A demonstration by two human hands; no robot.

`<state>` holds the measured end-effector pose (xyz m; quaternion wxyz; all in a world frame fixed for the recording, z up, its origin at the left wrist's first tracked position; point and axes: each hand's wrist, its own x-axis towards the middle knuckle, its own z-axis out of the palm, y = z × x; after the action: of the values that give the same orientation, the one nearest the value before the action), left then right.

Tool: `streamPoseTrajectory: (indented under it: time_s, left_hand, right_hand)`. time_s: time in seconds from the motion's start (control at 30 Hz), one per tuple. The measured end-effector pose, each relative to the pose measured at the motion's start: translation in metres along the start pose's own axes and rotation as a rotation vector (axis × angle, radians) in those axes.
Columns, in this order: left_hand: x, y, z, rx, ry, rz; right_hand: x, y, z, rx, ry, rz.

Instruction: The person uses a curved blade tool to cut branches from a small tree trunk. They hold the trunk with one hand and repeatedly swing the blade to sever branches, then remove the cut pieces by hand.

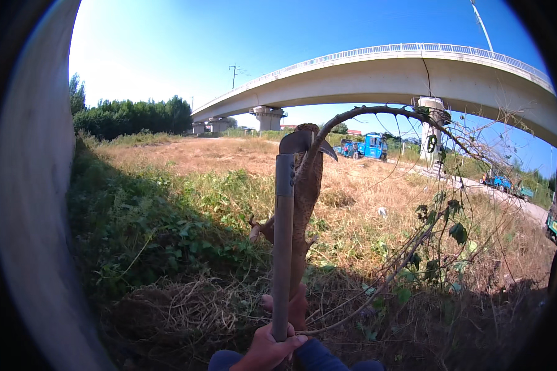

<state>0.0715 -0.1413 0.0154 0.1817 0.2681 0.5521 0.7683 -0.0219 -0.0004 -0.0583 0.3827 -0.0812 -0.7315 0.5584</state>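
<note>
My left hand [269, 345] is closed around the lower end of a sickle's wooden handle [284, 250], held upright. A metal socket joins it to the curved sickle blade [293, 142], which lies across a thick rough-barked branch or stem [310, 185], near its upper end. A thinner side branch [362, 110] passes in front of the blade and arches to the right into twigs with drooping leaves. Partly hidden behind the handle, my right hand [298, 306] grips the thick stem low down. A short stub [256, 230] sticks out from its left side.
A concrete surface [32, 195] rises close on the left. Vines [167, 232] and dry stalks [195, 306] cover the shaded ground. Beyond are dry grass, blue vehicles [373, 147] and an elevated concrete bridge [371, 83]. Thin vines and twigs [427, 232] hang on the right.
</note>
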Motion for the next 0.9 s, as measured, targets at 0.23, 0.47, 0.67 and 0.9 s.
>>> streamPoseTrajectory:
  time_s: [0.23, 0.47, 0.67, 0.9]
  left_hand:
    - [-0.01, 0.054, 0.002, 0.002, 0.181, 0.319]
    - [0.001, 0.097, -0.002, -0.224, 0.162, 0.592]
    - [0.013, -0.026, 0.007, 0.171, 0.139, 0.05]
    - [0.008, -0.024, 0.02, 0.069, 0.116, 0.119]
  right_hand:
    - [0.006, -0.004, 0.002, 0.048, 0.006, -0.01]
    - [0.01, 0.004, -0.004, 0.129, 0.022, -0.04]
    - [-0.013, -0.018, -0.012, 0.064, -0.073, -0.012]
    - [-0.003, 0.004, -0.002, 0.135, -0.089, 0.036]
